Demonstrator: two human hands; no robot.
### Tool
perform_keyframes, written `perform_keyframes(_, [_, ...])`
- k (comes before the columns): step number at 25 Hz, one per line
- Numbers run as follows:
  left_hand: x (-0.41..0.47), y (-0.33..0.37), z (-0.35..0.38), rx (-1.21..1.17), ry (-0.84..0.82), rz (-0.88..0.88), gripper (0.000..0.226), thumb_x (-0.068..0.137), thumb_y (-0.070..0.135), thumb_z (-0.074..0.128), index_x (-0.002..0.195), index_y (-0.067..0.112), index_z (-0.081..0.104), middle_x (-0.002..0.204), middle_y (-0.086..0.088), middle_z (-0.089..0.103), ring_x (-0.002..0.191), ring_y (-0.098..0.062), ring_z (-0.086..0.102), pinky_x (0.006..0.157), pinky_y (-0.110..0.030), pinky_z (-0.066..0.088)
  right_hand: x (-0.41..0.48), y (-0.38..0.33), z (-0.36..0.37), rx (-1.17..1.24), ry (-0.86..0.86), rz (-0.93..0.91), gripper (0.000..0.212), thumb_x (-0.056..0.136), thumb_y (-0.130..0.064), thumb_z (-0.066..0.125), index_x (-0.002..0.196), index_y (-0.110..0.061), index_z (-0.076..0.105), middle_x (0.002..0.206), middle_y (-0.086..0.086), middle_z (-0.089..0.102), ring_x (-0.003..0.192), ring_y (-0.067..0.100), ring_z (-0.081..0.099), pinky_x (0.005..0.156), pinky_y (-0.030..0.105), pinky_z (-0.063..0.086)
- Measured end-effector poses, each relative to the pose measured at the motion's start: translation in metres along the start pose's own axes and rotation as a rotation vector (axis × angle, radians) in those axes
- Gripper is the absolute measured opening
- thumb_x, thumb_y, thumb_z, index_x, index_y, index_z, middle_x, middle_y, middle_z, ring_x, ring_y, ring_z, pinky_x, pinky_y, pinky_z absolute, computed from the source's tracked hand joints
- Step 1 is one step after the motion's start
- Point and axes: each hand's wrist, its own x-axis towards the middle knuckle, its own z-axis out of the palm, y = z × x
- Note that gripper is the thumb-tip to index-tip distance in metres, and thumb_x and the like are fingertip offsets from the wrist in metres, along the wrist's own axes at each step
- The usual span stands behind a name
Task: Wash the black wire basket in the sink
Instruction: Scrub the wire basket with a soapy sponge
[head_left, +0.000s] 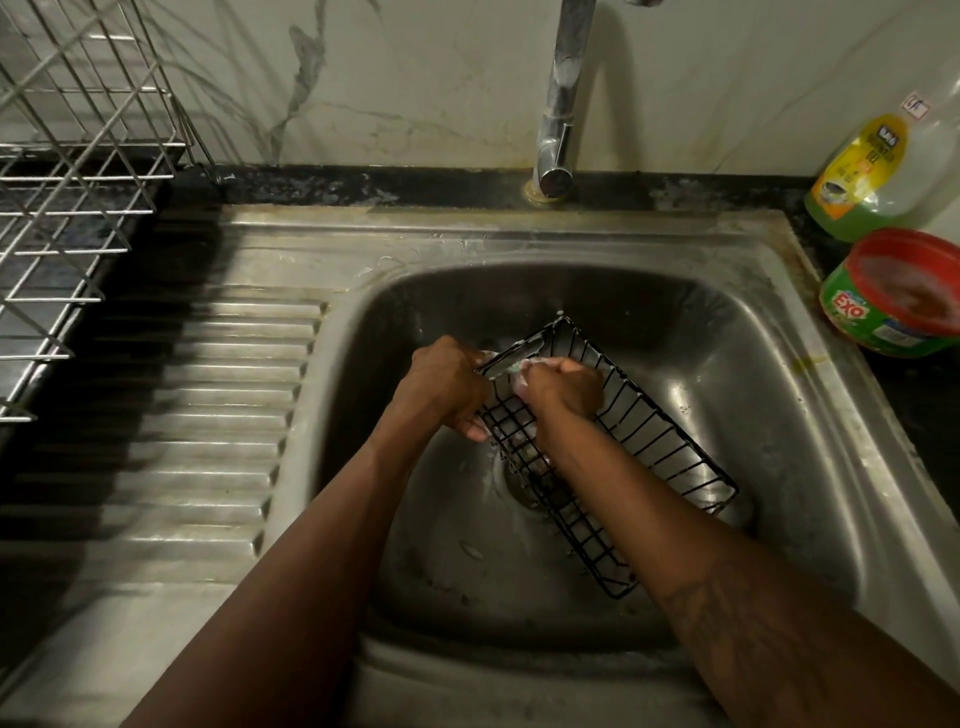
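A black wire basket (649, 441) lies tilted in the steel sink (769, 395), its long side running from upper left to lower right over the drain. My left hand (441, 387) grips the basket's near-left end wall from outside. My right hand (563, 387) is inside the basket at that same end, fingers curled round a soapy pale scrubber (522, 375) pressed against the wires. Foam shows on the wires near both hands. Most of the scrubber is hidden by my fingers.
A chrome tap (563, 104) stands behind the sink; no water stream is visible. A green dish-liquid bottle (857, 176) and a green Exo soap tub (898, 291) sit at right. A metal dish rack (67, 171) stands at left beside the ribbed drainboard (218, 415).
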Motion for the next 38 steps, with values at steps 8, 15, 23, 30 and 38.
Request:
perform_keyframes(8, [-0.01,0.009,-0.001,0.072,-0.013,0.0,0.047,0.093,0.006,0.059,0.138,0.018,0.054,0.087,-0.003,0.078,0.055,-0.011,0.073,0.043,-0.015,0.051,0.012,0.015,0.003,0.033,0.258,-0.28,0.017,0.081,-0.007,0.08,0.08,-0.018,0.068,0.085,0.005,0.074,0.077,0.019,0.072,0.064,0.028,0.06])
perform_keyframes(15, [-0.008,0.0,0.007,0.186,0.169,0.141,0.026,0.086,0.016,0.064,0.11,0.015,0.073,0.102,-0.009,0.072,0.079,-0.022,0.071,0.069,-0.034,0.062,0.018,0.021,-0.004,-0.036,0.175,-0.28,0.028,0.086,-0.009,0.078,0.113,-0.011,0.074,0.109,0.006,0.074,0.093,0.017,0.071,0.059,0.01,0.051])
perform_keyframes(23, [0.001,-0.001,0.016,0.342,0.189,0.253,0.03,0.087,0.017,0.071,0.117,0.017,0.07,0.107,-0.006,0.066,0.086,-0.02,0.066,0.079,-0.037,0.062,0.022,0.017,-0.002,-0.145,0.142,-0.147,0.018,0.086,-0.007,0.077,0.103,-0.013,0.077,0.101,0.006,0.077,0.086,0.021,0.074,0.075,0.033,0.064])
perform_keyframes(30, [-0.003,0.002,0.013,0.367,0.138,0.301,0.039,0.085,0.009,0.066,0.123,0.012,0.068,0.119,-0.013,0.064,0.103,-0.026,0.062,0.091,-0.039,0.058,0.001,0.008,0.005,0.061,0.212,-0.453,0.024,0.094,-0.013,0.068,0.117,-0.011,0.075,0.107,0.006,0.076,0.097,0.015,0.072,0.083,0.028,0.061])
perform_keyframes(38, [-0.003,-0.001,0.014,0.372,0.153,0.299,0.039,0.079,0.011,0.068,0.118,0.011,0.069,0.113,-0.008,0.07,0.096,-0.024,0.067,0.084,-0.038,0.061,0.014,0.026,-0.004,-0.202,0.171,-0.353,0.02,0.094,-0.01,0.069,0.113,-0.008,0.074,0.106,0.006,0.075,0.094,0.016,0.071,0.06,0.005,0.041])
